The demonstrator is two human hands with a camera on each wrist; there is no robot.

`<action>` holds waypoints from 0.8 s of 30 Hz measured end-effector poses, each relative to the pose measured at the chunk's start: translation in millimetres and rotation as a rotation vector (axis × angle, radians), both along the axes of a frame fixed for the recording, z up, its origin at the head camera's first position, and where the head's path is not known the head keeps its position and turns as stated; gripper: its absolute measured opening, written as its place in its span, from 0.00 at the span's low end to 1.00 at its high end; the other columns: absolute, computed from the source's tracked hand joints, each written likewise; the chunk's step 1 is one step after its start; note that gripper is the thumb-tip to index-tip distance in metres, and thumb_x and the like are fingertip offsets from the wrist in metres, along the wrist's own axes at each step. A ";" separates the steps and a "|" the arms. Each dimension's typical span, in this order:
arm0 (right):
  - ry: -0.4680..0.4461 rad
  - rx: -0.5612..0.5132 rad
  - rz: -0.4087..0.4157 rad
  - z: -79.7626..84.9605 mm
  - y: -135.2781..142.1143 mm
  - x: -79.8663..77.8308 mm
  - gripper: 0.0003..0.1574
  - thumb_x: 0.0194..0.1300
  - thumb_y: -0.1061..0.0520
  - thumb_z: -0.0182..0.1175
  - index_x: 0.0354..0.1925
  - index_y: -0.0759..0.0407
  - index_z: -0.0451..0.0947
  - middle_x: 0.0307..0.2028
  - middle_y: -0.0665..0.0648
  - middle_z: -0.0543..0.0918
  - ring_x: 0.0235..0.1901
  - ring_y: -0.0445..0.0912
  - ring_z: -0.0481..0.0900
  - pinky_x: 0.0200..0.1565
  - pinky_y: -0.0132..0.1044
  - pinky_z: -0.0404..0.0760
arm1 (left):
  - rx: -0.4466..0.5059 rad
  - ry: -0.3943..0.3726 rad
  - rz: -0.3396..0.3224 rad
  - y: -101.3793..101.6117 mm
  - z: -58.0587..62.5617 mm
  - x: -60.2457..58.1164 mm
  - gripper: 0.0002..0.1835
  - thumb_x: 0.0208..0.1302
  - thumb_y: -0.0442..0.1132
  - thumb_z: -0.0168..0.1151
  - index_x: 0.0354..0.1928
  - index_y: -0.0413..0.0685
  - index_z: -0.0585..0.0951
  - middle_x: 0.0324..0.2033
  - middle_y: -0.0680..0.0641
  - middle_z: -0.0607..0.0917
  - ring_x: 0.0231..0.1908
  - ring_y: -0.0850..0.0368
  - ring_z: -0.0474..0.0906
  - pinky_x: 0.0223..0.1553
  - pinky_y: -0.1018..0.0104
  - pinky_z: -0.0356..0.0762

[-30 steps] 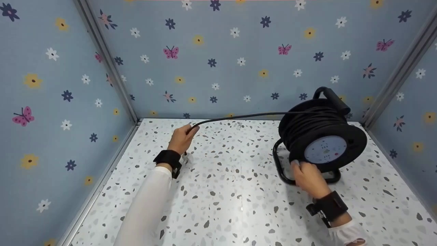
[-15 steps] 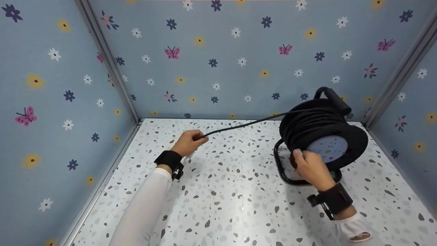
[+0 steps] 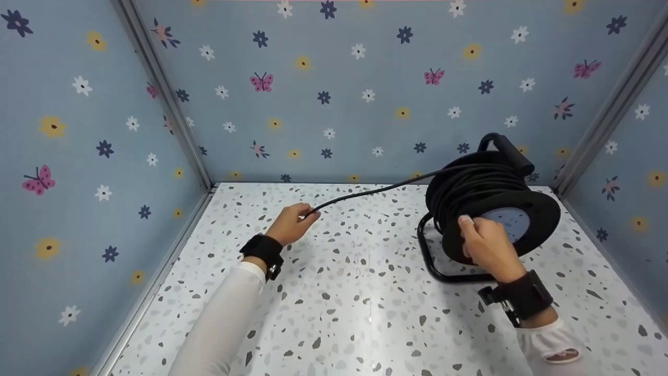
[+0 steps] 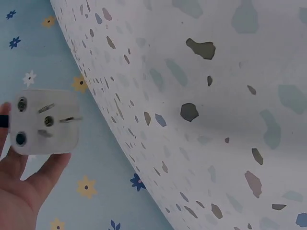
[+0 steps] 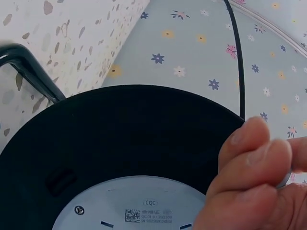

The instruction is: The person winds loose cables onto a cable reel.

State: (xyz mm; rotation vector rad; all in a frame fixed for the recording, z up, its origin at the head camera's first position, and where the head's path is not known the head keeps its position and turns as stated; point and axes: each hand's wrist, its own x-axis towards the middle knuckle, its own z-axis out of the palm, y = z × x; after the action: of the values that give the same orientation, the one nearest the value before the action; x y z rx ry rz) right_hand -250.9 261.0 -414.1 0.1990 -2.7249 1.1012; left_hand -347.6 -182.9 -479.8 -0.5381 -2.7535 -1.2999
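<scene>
A black cable reel [image 3: 544, 211] stands at the right, its drum wound with black cable [image 3: 365, 193]. One length of that cable runs slack and slightly curved from the drum to my left hand [image 3: 291, 225], which pinches it at the left. In the left wrist view a white plug [image 4: 60, 141] with metal pins sits at the cable's end, against the fingers. My right hand [image 3: 493, 248] is at the reel's near face with curled fingers, gripping it by its outer part; what lies inside the fingers is mostly hidden. The hand partly covers the pale socket panel [image 3: 511, 222].
The reel rests on a black tubular stand [image 3: 425, 250], with a carrying handle [image 3: 514, 154] on top. Under it is a white speckled tabletop [image 3: 339, 292]. Blue flowered panels [image 3: 334, 68] with metal corner strips [image 3: 162, 83] close in the back and both sides.
The right hand has moved up and right across the reel's face as the drum turned. The left hand has shifted slightly down and right, and the cable went from nearly straight to sagging.
</scene>
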 end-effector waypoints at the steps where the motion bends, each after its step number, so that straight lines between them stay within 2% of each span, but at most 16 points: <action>1: 0.001 -0.006 0.003 0.8 0.7 0.2 0.37 0.89 0.41 0.43 0.29 0.62 0.79 0.14 0.51 0.79 0.14 0.46 0.77 0.27 0.39 0.75 | 0.005 -0.022 -0.008 0.0 -0.3 1.4 0.13 0.85 0.44 0.57 0.42 0.45 0.83 0.40 0.44 0.85 0.40 0.50 0.81 0.50 0.53 0.80; 4: 0.005 -0.008 0.004 3.5 2.6 0.5 0.39 0.89 0.40 0.43 0.26 0.61 0.78 0.14 0.52 0.79 0.13 0.47 0.76 0.25 0.39 0.74 | 0.008 -0.063 -0.050 1.2 -0.6 4.7 0.15 0.86 0.47 0.55 0.40 0.46 0.78 0.31 0.48 0.78 0.30 0.55 0.70 0.39 0.59 0.69; 7: 0.006 -0.004 0.006 7.3 5.5 0.4 0.41 0.89 0.40 0.42 0.22 0.58 0.77 0.15 0.54 0.79 0.13 0.48 0.75 0.26 0.39 0.75 | -0.002 -0.073 -0.111 4.5 1.0 6.9 0.12 0.81 0.43 0.64 0.40 0.46 0.74 0.32 0.51 0.75 0.29 0.57 0.67 0.38 0.61 0.67; 9: 0.005 -0.002 0.005 10.4 8.4 0.4 0.42 0.89 0.39 0.41 0.22 0.59 0.77 0.15 0.55 0.79 0.13 0.49 0.75 0.27 0.40 0.75 | -0.020 -0.084 -0.151 7.6 2.8 8.3 0.14 0.73 0.38 0.72 0.40 0.45 0.72 0.33 0.50 0.74 0.32 0.57 0.68 0.40 0.61 0.68; 11: 0.010 -0.003 -0.005 14.1 12.4 0.4 0.41 0.89 0.39 0.41 0.24 0.59 0.78 0.16 0.55 0.80 0.13 0.49 0.76 0.27 0.39 0.75 | -0.050 -0.091 -0.187 12.0 5.0 8.5 0.17 0.64 0.31 0.75 0.41 0.44 0.72 0.36 0.48 0.76 0.35 0.57 0.69 0.42 0.61 0.69; 15: 0.026 -0.012 -0.042 21.0 21.2 -0.8 0.39 0.89 0.38 0.42 0.29 0.61 0.78 0.16 0.54 0.81 0.13 0.47 0.77 0.26 0.38 0.76 | -0.106 -0.108 -0.246 21.9 9.5 9.0 0.17 0.58 0.21 0.66 0.45 0.42 0.72 0.41 0.42 0.80 0.38 0.55 0.71 0.43 0.61 0.70; 19: 0.049 -0.019 -0.085 25.7 30.7 -3.7 0.39 0.89 0.38 0.42 0.30 0.62 0.78 0.16 0.55 0.82 0.13 0.46 0.77 0.24 0.37 0.74 | -0.117 -0.117 -0.291 31.3 12.6 9.6 0.18 0.59 0.18 0.57 0.48 0.41 0.72 0.45 0.38 0.80 0.41 0.53 0.72 0.45 0.59 0.71; 24: 0.067 -0.031 -0.136 30.4 45.8 -5.5 0.39 0.88 0.38 0.42 0.31 0.64 0.79 0.15 0.54 0.82 0.11 0.44 0.76 0.23 0.36 0.72 | -0.081 -0.106 -0.330 40.2 13.9 10.3 0.14 0.70 0.22 0.60 0.54 0.39 0.75 0.52 0.37 0.82 0.52 0.45 0.80 0.54 0.54 0.81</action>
State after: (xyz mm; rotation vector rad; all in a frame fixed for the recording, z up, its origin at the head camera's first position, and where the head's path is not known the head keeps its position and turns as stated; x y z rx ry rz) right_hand -256.5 306.8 -383.7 0.0438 -2.6174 1.0783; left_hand -337.3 -142.6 -465.9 -0.9938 -2.9051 -1.3120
